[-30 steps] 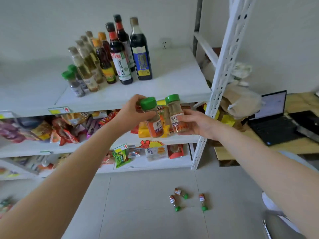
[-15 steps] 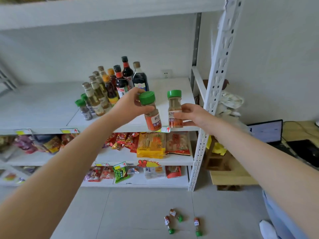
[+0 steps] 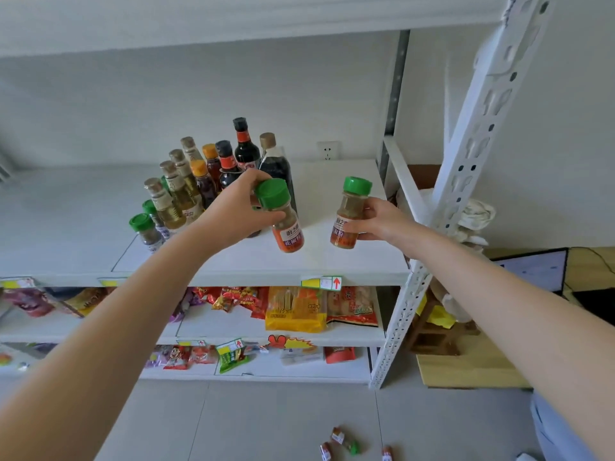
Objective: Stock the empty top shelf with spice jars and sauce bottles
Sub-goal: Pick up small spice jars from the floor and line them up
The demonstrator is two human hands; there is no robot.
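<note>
Where the white rack (image 3: 466, 161) spans the view from nine to three o'clock, its bottle-bearing shelf (image 3: 336, 261) reads as the one being stocked, and its right half is bare board.

- Bottles (image 3: 233, 161): a cluster of dark sauce and pale oil types, upright, at eleven o'clock of the shelf's centre. Small green-capped jars (image 3: 146, 227) stand at the cluster's eight o'clock edge.
- Snack packets (image 3: 293, 311): on two lower shelves, at six o'clock of the bottles.
- Left hand (image 3: 239, 211): fingers curled round the neck of the left jar (image 3: 288, 227), just under its green cap. The jar is tilted, base toward five o'clock, over the shelf just in front of the bottles.
- Right hand (image 3: 382, 222): fingers wrapped round the body of the right jar (image 3: 349, 214). The jar is near upright, at three o'clock of the other and apart from it, over bare board.
- Floor jars (image 3: 342, 440): three or so, lying on their sides at five o'clock of the view, not yet shelved.

Step in hand, by judgement: setting down a pair of jars. The next move calls for righting the left jar, lowering both flat onto the board beside the cluster, then letting go.

Not determinable:
- whether either base touches the shelf
- the top face of the board overhead at twelve o'clock
- the label print
- one floor jar, cut off by the lower edge
- the tall bottle partly covered by the left hand
</note>
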